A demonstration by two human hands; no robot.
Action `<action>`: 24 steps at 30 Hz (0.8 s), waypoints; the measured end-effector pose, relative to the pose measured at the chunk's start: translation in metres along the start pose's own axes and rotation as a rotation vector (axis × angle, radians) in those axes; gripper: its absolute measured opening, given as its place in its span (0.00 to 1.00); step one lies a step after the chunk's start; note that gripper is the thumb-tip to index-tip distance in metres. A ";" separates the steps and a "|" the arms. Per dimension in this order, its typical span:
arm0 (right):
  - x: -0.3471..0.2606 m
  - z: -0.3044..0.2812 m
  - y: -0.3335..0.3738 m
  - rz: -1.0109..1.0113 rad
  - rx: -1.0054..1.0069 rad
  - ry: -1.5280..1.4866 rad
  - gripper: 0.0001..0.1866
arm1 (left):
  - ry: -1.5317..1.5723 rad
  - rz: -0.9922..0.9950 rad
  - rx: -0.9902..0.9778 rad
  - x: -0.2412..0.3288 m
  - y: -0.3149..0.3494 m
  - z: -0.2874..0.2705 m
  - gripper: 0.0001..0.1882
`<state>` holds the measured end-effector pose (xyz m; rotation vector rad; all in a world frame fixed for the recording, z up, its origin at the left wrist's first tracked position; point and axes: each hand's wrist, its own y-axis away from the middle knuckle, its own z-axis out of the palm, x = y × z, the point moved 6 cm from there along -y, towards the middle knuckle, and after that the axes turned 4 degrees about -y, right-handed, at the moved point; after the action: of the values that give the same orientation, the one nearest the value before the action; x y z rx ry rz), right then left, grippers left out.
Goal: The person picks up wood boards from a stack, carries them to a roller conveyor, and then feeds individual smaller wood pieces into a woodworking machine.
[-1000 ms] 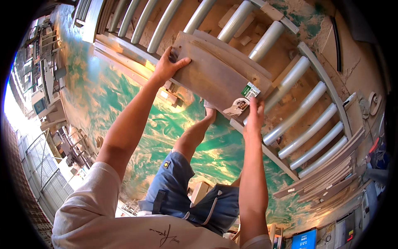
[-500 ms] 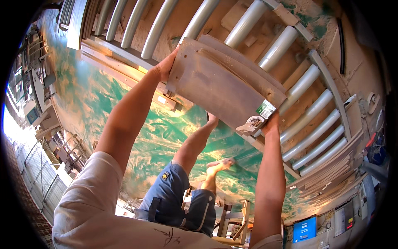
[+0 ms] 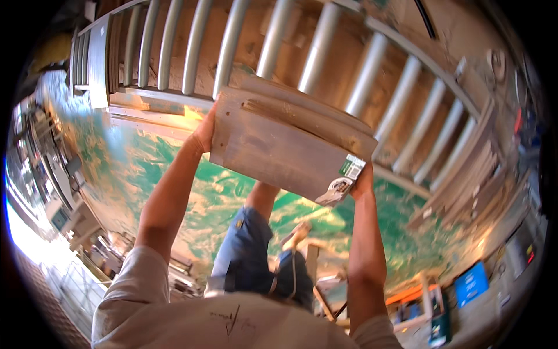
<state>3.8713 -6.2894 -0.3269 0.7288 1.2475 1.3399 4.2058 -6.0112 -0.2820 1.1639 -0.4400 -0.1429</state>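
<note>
Between my two hands is a small stack of flat brown boards (image 3: 279, 154), tilted, with a groove and small holes along the upper part. A white-and-green label (image 3: 351, 167) and a pale printed patch mark the top board's lower right corner. My left hand (image 3: 204, 131) is closed on the stack's left end. At the right end, my right hand (image 3: 363, 181) grips it near the label. The fingers of both hands are partly hidden under or behind the boards. Just beyond the stack lies a roller conveyor (image 3: 317, 49) with grey metal rollers.
A green floor (image 3: 395, 215) streaked with sawdust spreads beneath me. To the right lie long stacked boards (image 3: 465, 192). A blue box (image 3: 471, 285) and a wooden frame (image 3: 415, 317) are at lower right. Machinery (image 3: 61, 218) stands at the left.
The stack of boards has shifted left and slightly down in view, held in both hands throughout. My view has turned, so the conveyor appears more level, and my legs have moved with a step.
</note>
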 end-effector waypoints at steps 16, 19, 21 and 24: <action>0.002 -0.419 0.534 -0.307 -0.117 -0.523 0.49 | -0.456 0.005 -0.380 -0.281 0.329 0.497 0.42; -0.017 -0.500 0.605 -0.442 -0.123 -0.635 0.47 | -0.641 0.034 -0.493 -0.329 0.350 0.623 0.43; -0.028 -0.556 0.659 -0.511 -0.116 -0.682 0.44 | -0.690 -0.021 -0.470 -0.372 0.340 0.671 0.47; -0.006 -0.666 0.690 -0.603 -0.104 -0.829 0.43 | -0.838 -0.120 -0.535 -0.443 0.331 0.775 0.50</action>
<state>3.0433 -6.3504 0.1539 0.6561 0.6291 0.4976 3.4509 -6.3944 0.1534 0.5546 -0.9949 -0.8199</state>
